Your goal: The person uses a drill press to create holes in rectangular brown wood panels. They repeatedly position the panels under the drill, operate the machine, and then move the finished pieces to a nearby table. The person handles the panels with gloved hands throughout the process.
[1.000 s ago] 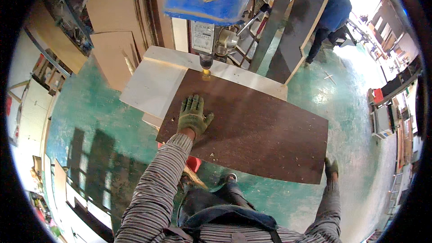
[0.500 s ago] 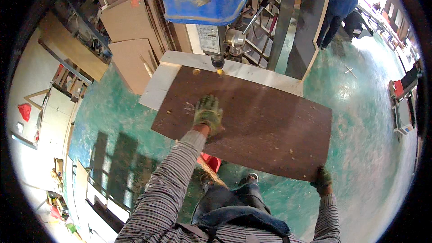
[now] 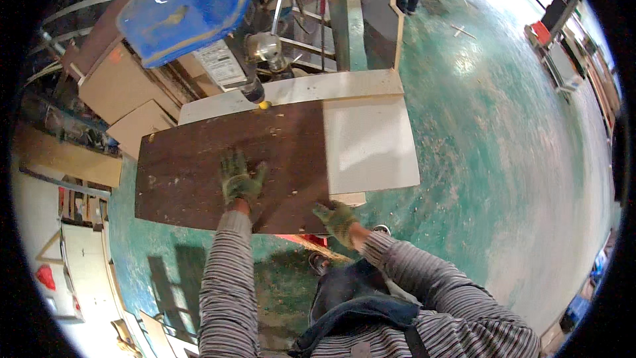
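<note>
Item 1, left hand (image 3: 240, 182): I see the gloved fingers spread and laid flat, palm down, on the dark brown board (image 3: 232, 159), toward the middle of its near half. Green knit glove, striped sleeve behind it.

Item 2, right hand (image 3: 338, 220): same kind of glove, fingers curled over the board's near right corner, gripping its edge where it meets the white table (image 3: 371, 142). How far the fingertips wrap under I cannot tell.

Item 3, dark brown board: long rectangular panel lying flat across the white table, covering its left part and overhanging its left edge well out over the floor. Pale specks of dust and chips scattered on its face.

Item 4, white table: bare on its right half; a strip shows along the far edge behind the board.

Item 5, drill chuck (image 3: 254, 91): hangs over the board's far edge, yellow tip just at it, below a blue machine head (image 3: 185, 3).

Item 6, green floor (image 3: 490, 159): glossy, with sawdust near the table. Stacked tan panels (image 3: 126, 93) lean at far left.
</note>
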